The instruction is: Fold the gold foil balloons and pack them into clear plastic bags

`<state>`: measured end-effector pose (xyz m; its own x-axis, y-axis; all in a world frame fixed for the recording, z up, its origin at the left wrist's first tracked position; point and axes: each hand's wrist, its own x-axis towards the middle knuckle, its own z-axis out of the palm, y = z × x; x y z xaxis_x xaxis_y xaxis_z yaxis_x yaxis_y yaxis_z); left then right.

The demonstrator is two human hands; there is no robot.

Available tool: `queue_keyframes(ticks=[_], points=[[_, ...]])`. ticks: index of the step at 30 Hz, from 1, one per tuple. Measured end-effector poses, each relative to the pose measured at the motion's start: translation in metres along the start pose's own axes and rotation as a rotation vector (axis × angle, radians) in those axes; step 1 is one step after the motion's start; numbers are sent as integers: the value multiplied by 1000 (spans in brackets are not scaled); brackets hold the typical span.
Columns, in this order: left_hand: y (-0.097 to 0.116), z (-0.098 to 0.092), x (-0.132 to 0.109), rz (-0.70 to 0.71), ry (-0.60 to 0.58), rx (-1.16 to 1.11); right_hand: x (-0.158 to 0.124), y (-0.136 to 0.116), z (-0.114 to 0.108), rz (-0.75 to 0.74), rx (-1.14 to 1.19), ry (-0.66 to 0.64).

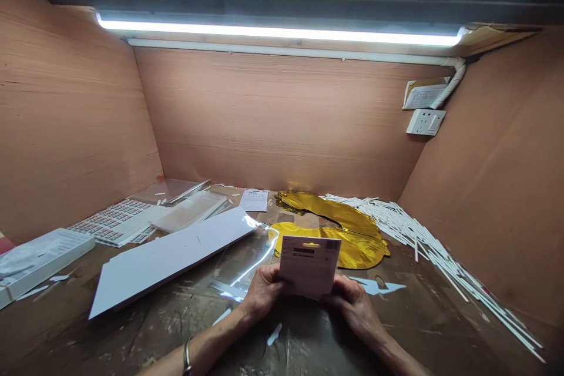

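Between my two hands I hold up a printed header card (309,267) with a hang slot near its top edge. My left hand (264,291) pinches its lower left side, and a bracelet circles that wrist. On the lower right side my right hand (352,299) grips the same card. Behind the card lie shiny gold foil balloons (361,241), flat and curved. A clear plastic sleeve (251,264) rests on the table left of the card, partly hidden by my left hand.
A long white board (176,258) lies at the left, near sticker sheets (118,217), clear bags (189,211) and a white box (44,258). Another printed card (254,200) is at the back. White sticks (418,235) pile along the right wall, below a socket (426,122).
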<state>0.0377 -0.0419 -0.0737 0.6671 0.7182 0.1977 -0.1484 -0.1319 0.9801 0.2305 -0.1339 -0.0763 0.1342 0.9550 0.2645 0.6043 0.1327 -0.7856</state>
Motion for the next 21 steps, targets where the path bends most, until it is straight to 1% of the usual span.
queue_keyframes(ticks=[3,4,6,8,10,13,14,16,18,21], points=[[-1,3,0,16,68,-52,-1,1,-1,75,83,-21],[0,4,2,8,89,-96,0,1,-1,108,145,-53],[3,5,9,-51,142,-205,6,1,-2,169,299,-127],[10,2,21,-124,233,-250,20,-2,-3,223,411,-156],[19,-10,40,-190,335,-160,43,-7,0,257,444,-130],[37,-43,74,-334,433,154,95,-17,11,244,371,-62],[42,-57,86,-377,457,248,116,-20,16,235,322,-41],[51,-87,111,-424,498,363,158,-26,30,231,221,-22],[54,-116,135,-445,526,427,199,-31,46,230,136,-32],[48,-156,167,-489,573,559,250,-34,70,189,-12,-55]])
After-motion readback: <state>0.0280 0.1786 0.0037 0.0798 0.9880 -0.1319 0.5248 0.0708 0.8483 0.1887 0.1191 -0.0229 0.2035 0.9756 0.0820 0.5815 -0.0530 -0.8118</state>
